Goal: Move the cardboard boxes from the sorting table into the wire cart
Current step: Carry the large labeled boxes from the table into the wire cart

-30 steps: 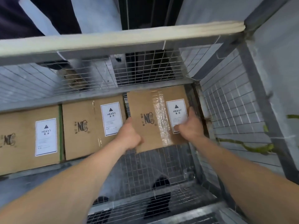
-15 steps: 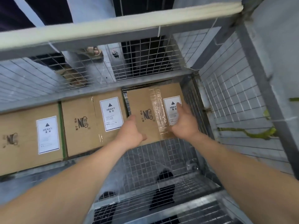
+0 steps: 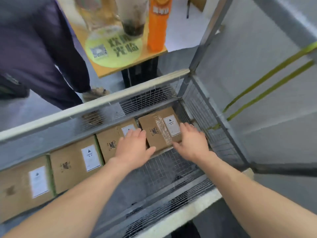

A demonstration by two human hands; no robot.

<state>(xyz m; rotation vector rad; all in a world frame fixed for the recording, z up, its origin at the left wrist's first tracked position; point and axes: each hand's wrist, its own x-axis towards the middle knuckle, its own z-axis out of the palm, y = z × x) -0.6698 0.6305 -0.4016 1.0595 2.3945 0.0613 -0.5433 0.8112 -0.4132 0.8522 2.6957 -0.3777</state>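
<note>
Cardboard box (image 3: 151, 125) sits in the far right corner of the wire cart (image 3: 96, 109), at the right end of a row with three other boxes (image 3: 72, 170). Left hand (image 3: 133, 146) and right hand (image 3: 193, 143) flank its near edge, fingers extended, grasping nothing.

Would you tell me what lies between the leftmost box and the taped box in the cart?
The head view shows two boxes there: the second box and the third box.

The left hand (image 3: 135, 146) and right hand (image 3: 192, 143) no longer grip the box (image 3: 157, 133); fingers now straight, it sits in the cart (image 3: 85, 110).
</note>
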